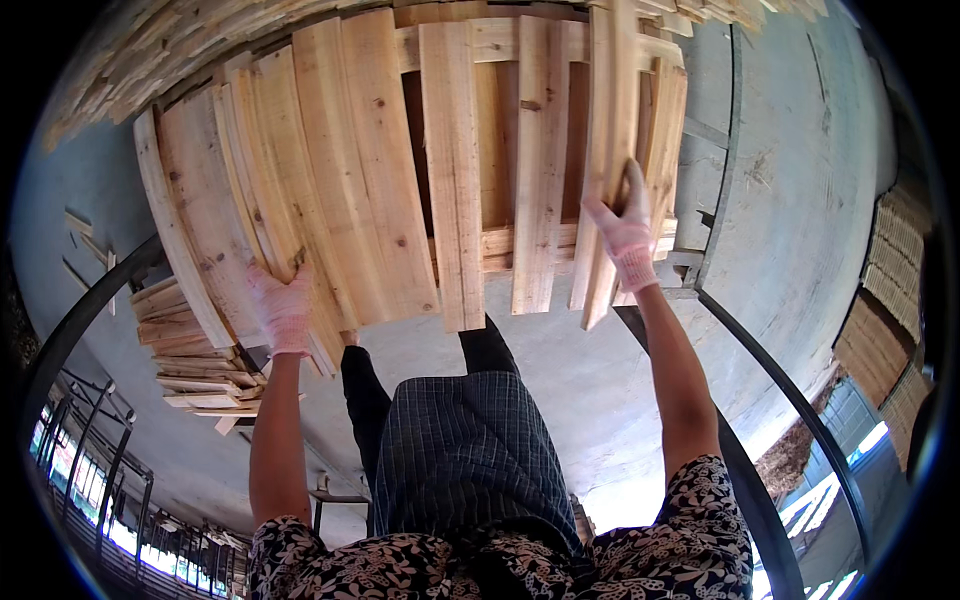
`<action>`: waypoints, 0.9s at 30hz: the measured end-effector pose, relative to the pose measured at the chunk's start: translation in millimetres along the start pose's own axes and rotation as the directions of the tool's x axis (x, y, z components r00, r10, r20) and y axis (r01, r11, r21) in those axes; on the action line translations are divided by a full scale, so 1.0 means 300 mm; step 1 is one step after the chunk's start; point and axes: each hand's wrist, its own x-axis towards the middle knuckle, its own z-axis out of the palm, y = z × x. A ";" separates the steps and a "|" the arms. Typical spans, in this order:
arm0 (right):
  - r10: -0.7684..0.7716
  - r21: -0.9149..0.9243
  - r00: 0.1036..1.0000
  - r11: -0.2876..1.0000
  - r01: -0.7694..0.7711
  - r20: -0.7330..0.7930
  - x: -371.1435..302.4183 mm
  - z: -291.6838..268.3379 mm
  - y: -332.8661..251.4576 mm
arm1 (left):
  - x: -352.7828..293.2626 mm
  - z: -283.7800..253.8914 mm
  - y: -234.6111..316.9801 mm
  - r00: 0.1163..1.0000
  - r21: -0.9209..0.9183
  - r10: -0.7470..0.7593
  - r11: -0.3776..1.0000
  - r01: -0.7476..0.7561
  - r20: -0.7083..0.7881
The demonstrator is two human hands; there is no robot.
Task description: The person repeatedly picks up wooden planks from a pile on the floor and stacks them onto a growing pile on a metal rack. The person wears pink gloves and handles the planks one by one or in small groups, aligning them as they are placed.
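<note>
Pink-white knit gloves (291, 338) covered both hands; the right hand (625, 225), ahead and to the right of the checked apron (470, 450), gripped a narrow plank (618, 110), thumb on one side and fingers on the other; the left hand (280, 303), ahead and to the left of the apron, lay on the near ends of several pale planks (275, 170), though whether its fingers had closed round them could not be told; broader planks (395, 170) ran side by side directly ahead of the apron, some with gaps showing a wooden crosspiece (498, 245); short boards (205, 370) were piled left of the apron; rough timber (180, 50) lay stacked far ahead of it; grey floor (790, 200) spread to its right.
</note>
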 end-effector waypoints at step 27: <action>0.081 -0.411 0.996 0.909 -0.064 0.025 -0.048 0.297 -0.140 | -0.029 -0.035 0.050 0.996 -0.151 0.080 0.985 -0.087 -0.050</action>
